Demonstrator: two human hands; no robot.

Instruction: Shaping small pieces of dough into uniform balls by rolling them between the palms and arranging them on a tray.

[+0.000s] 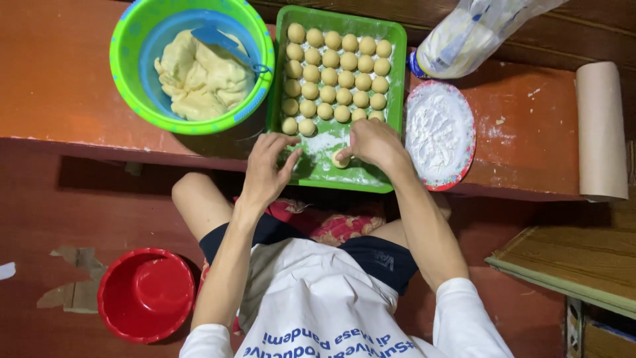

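Orange-red boards are carrying a green tray (397, 79) as the landmark, its far end filled with rows of dough balls (334, 73). At the tray's floured near end the right hand (374, 142) is curling its fingers over one round dough ball (341, 160), which is lying just under the fingertips and has no long axis to point. The left hand (268, 169) is hovering loosely open and empty just left of it, slightly farther from it; a green bowl of dough (199, 73) is sitting left of the tray and a plate of flour (440, 132) right of it.

A small, round ball of pale yellow dough (340, 160) sits on the floured floor of a green rectangular tray (396, 86), toward the tray's six o'clock edge. At its twelve o'clock, rows of matching dough balls (336, 69) fill the tray, packed side by side and touching.
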